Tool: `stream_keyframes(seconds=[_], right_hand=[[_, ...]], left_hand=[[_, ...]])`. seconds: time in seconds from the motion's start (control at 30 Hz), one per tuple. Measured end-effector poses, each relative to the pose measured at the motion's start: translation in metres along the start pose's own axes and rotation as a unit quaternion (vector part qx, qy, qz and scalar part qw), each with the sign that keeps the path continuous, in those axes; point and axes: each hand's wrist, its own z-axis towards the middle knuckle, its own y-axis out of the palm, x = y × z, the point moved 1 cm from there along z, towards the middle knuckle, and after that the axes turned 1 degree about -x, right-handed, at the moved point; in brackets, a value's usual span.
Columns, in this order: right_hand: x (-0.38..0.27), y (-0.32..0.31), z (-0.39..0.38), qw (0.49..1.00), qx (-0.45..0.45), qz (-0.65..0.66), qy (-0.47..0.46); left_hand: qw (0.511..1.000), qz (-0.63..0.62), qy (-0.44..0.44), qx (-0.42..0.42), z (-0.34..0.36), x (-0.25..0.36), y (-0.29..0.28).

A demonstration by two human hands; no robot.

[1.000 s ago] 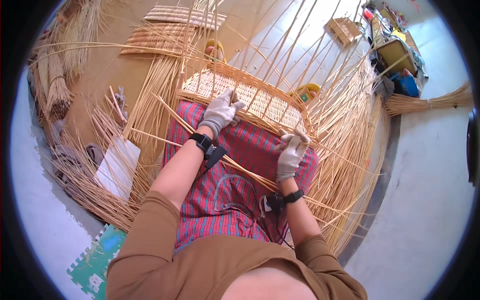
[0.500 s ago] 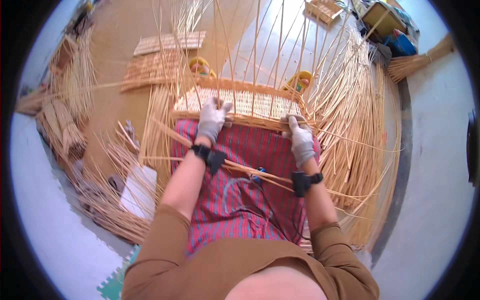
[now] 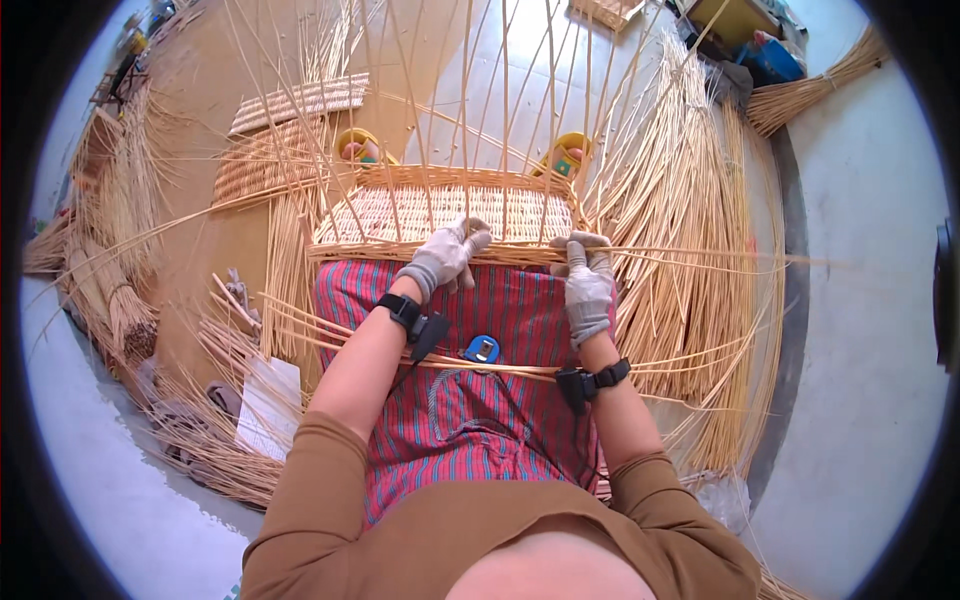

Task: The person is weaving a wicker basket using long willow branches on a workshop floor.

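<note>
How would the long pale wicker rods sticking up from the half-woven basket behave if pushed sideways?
The upright wicker rods would likely flex and spring back: thin, long, already bowed. Probably light. Their lower ends look locked into the woven basket rim, so they would bend, not slide.

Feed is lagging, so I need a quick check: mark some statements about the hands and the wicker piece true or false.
1. Both hands wear light gloves. True: left hand, right hand.
2. The right hand is lifted clear of the woven basket base. False: it grips the near rim.
3. A small blue object lies on the striped cloth. True.
4. The upright stakes are all trimmed short. False: they rise long past the weave.
</note>
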Motion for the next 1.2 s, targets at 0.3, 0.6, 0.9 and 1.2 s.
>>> stream_keyframes(seconds=[0.3, 0.6, 0.9, 1.2], right_hand=[[-0.093, 0.156, 0.095, 0.819, -0.129, -0.416, -0.373], [-0.004, -0.008, 0.025, 0.986, 0.089, -0.069, -0.123], [-0.034, -0.049, 0.030, 0.993, 0.057, 0.048, 0.092], [-0.048, -0.074, 0.052, 0.984, 0.077, -0.163, -0.013]], left_hand=[[0.990, -0.010, -0.041, 0.136, 0.009, 0.002, 0.017], [0.974, -0.165, 0.034, 0.152, 0.005, 0.016, 0.029], [0.954, -0.184, 0.054, 0.229, 0.002, 0.028, 0.033], [0.994, 0.107, -0.020, -0.027, 0.040, 0.047, 0.095]])
